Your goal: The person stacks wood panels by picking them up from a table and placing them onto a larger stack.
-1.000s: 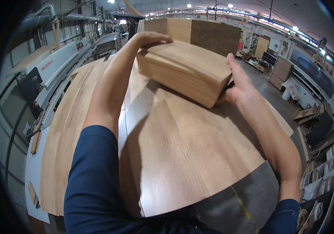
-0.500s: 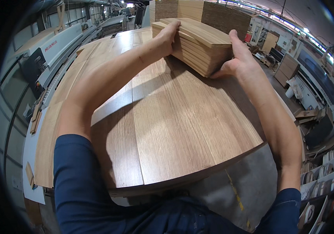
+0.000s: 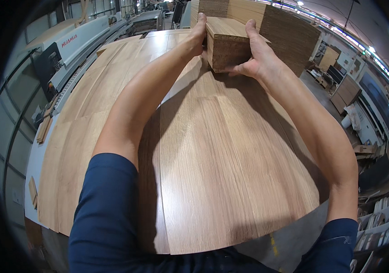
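A stack of narrow wood-grain boards [image 3: 230,49] is held between my two hands at the far end of the panel-topped work surface. Its brown end faces me, and its pale wood-grain top board shows above. My left hand [image 3: 197,36] presses on the stack's left side, thumb up, its other fingers mostly hidden. Along the right side, my right hand [image 3: 263,58] grips with the thumb at the top edge and fingers toward the lower corner. Beneath both arms lie large wood-grain panels [image 3: 203,159]. Whether the stack's underside touches them is hard to tell.
Taller stacks of boards [image 3: 290,36] stand just behind and right of my hands. A long white machine [image 3: 67,43] runs along the left. Small wood strips [image 3: 44,129] lie near the left edge. At right are another machine [image 3: 381,102] and a rack of edging rolls [image 3: 381,218].
The stack has turned so its brown end now faces me instead of its layered side. Both hands have turned with it and sit closer together. My body has leaned nearer the panels.
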Action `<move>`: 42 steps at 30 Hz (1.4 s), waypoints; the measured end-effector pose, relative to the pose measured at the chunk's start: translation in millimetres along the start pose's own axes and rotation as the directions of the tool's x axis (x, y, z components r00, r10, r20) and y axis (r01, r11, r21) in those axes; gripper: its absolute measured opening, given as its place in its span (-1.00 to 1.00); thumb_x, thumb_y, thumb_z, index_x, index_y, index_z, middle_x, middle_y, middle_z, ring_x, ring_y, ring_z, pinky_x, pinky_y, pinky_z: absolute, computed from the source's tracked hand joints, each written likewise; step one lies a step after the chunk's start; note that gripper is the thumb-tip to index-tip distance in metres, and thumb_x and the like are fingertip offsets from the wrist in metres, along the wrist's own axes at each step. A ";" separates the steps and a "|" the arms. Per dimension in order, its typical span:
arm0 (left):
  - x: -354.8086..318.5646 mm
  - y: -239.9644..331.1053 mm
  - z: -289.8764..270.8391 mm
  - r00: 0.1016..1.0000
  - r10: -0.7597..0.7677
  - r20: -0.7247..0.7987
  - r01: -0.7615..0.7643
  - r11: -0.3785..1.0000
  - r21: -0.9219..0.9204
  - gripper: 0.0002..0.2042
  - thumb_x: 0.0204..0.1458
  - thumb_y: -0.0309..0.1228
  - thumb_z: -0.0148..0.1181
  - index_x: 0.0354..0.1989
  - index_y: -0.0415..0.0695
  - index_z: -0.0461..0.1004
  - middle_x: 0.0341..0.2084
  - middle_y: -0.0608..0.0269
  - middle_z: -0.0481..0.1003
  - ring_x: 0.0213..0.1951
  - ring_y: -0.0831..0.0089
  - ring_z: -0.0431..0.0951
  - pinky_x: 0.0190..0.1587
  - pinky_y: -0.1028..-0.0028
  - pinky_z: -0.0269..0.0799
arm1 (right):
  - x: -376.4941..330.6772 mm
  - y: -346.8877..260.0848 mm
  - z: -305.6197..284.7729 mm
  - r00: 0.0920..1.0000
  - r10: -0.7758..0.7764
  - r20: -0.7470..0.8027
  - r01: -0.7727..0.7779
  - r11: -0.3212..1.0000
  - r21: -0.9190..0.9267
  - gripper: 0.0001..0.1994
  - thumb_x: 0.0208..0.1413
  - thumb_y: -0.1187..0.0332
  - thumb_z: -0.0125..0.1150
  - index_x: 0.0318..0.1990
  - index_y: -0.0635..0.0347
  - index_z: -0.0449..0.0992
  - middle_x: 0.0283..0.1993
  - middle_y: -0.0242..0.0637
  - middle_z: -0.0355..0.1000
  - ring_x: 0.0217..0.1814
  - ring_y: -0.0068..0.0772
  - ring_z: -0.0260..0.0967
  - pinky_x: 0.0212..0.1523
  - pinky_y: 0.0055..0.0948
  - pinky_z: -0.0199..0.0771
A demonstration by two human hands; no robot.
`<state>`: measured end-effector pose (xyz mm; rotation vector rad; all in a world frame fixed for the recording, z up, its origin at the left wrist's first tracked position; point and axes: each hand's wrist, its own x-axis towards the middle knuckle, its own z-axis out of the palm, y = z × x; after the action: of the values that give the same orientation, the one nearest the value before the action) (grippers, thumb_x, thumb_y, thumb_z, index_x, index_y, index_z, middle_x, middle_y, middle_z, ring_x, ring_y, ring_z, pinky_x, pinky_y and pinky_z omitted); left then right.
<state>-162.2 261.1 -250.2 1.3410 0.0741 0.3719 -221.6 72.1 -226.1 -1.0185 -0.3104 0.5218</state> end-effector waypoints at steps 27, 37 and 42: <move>39.3 -31.0 -13.0 0.954 0.249 0.168 -0.224 0.962 -0.156 -0.19 0.22 0.35 -0.55 0.39 0.00 0.17 0.26 0.07 0.34 0.25 0.16 0.39 0.28 0.17 0.35 | 91.7 5.0 -44.8 0.116 -0.424 0.898 0.466 -0.776 -0.426 -0.30 0.26 -0.05 0.06 0.32 0.40 0.21 0.35 0.15 0.18 0.39 0.11 0.14 0.38 -0.04 0.13; 45.8 -50.0 -22.2 0.994 0.083 0.069 -0.071 0.983 -0.172 -0.12 0.17 0.41 -0.42 0.35 -0.11 0.23 0.21 -0.01 0.39 0.18 0.14 0.42 0.24 0.20 0.31 | 124.9 16.3 -39.4 0.276 -0.501 0.820 0.396 -0.718 -0.572 -0.36 0.32 -0.07 -0.08 0.28 0.36 0.30 0.14 0.04 0.42 0.15 0.04 0.38 0.21 -0.04 0.25; 47.7 -44.1 -19.8 0.992 0.100 0.074 -0.089 0.987 -0.137 -0.14 0.19 0.39 -0.43 0.34 -0.13 0.24 0.25 -0.01 0.35 0.24 0.13 0.36 0.28 0.18 0.25 | 126.2 11.4 -38.2 0.296 -0.508 0.809 0.414 -0.695 -0.588 -0.36 0.32 -0.05 -0.08 0.31 0.35 0.25 0.21 0.08 0.34 0.25 0.07 0.28 0.33 -0.04 0.13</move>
<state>-112.9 286.3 -289.6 1.2284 -0.0810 0.3952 -100.9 118.4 -254.0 -2.0066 -1.4105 -1.4906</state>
